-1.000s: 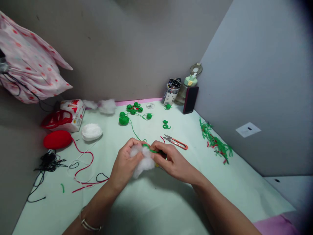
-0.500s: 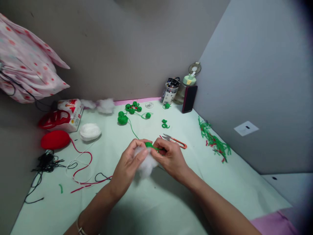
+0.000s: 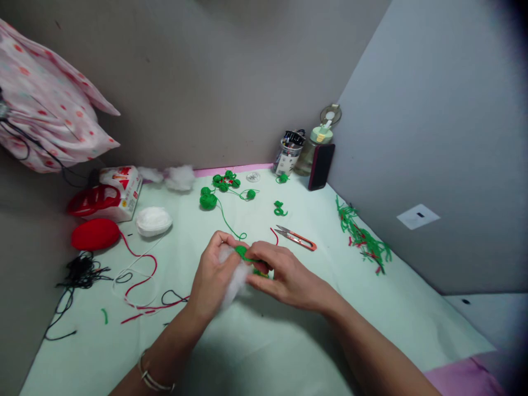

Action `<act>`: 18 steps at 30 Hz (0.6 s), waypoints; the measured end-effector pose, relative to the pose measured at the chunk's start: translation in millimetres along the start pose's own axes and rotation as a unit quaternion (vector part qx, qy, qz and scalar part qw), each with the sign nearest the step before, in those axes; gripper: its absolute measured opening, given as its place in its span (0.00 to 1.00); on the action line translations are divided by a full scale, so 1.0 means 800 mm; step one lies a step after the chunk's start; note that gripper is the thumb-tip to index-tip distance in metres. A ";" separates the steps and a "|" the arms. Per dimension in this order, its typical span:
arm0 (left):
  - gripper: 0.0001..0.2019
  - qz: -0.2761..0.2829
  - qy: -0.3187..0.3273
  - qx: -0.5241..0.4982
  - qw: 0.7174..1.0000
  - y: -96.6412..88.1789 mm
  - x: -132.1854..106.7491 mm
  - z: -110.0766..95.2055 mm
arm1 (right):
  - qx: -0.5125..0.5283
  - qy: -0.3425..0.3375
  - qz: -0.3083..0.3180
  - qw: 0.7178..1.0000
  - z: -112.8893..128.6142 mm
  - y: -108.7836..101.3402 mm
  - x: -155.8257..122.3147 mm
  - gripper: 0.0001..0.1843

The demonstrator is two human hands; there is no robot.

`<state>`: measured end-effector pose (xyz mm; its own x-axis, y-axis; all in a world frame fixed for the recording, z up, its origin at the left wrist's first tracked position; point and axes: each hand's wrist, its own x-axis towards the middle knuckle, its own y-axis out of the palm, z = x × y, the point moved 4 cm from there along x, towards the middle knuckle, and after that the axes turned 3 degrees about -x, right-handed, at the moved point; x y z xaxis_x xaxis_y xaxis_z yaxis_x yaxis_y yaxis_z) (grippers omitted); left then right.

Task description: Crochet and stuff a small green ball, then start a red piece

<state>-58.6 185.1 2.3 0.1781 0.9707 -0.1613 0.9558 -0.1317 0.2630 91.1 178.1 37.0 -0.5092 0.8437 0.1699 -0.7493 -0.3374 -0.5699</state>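
Note:
My left hand [image 3: 212,275] is closed around a tuft of white stuffing [image 3: 236,280] just above the pale green table cover [image 3: 256,341]. My right hand [image 3: 284,272] pinches a small green crocheted piece [image 3: 243,254] against that stuffing, fingers pressed together. A green yarn strand [image 3: 226,223] runs from the piece back to a green yarn ball [image 3: 208,201]. Both hands touch each other in the middle of the table.
Orange thread snips [image 3: 297,238] lie just beyond my right hand. Red yarn ball [image 3: 95,234], white yarn ball [image 3: 153,221], a box [image 3: 119,192], black thread [image 3: 80,272] sit left. Green crocheted balls [image 3: 226,182], a jar [image 3: 287,155], a bottle [image 3: 315,148] stand at the back; yarn scraps [image 3: 363,236] right.
My right hand has slid left and lower over the stuffing, and the green piece now sits between both hands. The white tuft is more covered by my fingers.

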 end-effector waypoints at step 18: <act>0.11 0.007 0.026 0.056 0.998 -0.005 0.002 -0.011 | 0.115 0.099 0.018 0.988 0.003 -0.007 -0.003 0.02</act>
<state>-64.0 189.1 9.0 0.1816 0.9774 -0.1086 0.9741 -0.1636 0.1562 95.3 176.7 41.5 -0.4613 0.8870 -0.0206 -0.8203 -0.4353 -0.3710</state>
